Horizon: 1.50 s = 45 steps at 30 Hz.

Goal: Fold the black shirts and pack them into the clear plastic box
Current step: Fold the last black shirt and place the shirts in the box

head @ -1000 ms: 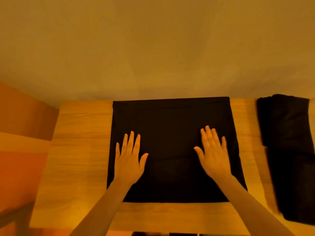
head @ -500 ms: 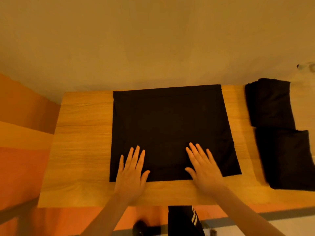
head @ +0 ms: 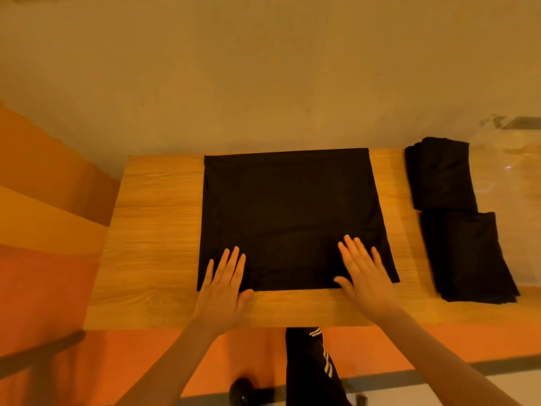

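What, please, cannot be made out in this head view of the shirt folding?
- Clear plastic box, head view: faint glare, cut by the right edge; contents unreadable.
- Folded shirt stacks: black on black, count unclear.
- Flat shirt: sleeves and collar tucked out of sight.
- Both palms, left hand, right hand: only backs show.

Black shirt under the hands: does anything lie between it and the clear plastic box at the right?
Yes. Two folded black shirts, a far one and a near one, lie on the table between the spread shirt and the clear plastic box. Left hand and right hand rest flat on the shirt's near edge.
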Tool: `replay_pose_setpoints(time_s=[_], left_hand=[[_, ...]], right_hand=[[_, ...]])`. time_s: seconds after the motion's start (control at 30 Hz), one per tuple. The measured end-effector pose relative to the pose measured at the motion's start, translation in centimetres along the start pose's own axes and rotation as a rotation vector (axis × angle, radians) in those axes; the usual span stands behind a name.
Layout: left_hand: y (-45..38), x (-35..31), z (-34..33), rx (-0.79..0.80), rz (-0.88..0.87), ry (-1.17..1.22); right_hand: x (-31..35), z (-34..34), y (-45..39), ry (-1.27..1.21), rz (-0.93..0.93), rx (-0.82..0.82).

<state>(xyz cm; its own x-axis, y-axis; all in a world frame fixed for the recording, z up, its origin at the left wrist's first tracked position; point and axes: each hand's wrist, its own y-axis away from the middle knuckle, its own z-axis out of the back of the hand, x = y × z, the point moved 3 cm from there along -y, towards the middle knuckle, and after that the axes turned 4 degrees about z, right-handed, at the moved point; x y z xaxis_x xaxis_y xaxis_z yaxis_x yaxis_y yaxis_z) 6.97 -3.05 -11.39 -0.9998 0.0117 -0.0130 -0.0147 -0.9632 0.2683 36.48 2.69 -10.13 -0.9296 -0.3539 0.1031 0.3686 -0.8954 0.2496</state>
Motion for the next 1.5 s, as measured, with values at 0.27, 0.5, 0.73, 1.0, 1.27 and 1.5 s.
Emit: replay_pose_setpoints(time_s=[0.27,0.5,0.73,1.0,1.27,1.5], left_hand=[[3.5,-0.4,-2.7,0.076,-0.036,0.0],[3.8,-1.4,-1.5,-0.057,-0.164,0.021],[3.1,-3.0,-2.8,0.037,-0.201,-0.026],[4.3,-1.4,-3.5,-0.02,-0.215,-0.031],[5.9,1.5,-4.0,-0.029,-0.305,-0.11],[7.0,1.3,-2.5,-0.03,-0.359,0.007]], right_hand=[[-0.3,-3.4,3.0,0.045,0.029,0.139],[0.1,-2.7,4.2,0.031,0.1,0.048],[-0.3,-3.7,4.2,0.065,0.166,0.1],[-1.4,-4.3,6.0,0.051,0.226,0.135],[-2.3,-4.3,7.9,0.062,0.272,0.051],[-2.6,-4.8,8.9,0.152,0.334,0.049]])
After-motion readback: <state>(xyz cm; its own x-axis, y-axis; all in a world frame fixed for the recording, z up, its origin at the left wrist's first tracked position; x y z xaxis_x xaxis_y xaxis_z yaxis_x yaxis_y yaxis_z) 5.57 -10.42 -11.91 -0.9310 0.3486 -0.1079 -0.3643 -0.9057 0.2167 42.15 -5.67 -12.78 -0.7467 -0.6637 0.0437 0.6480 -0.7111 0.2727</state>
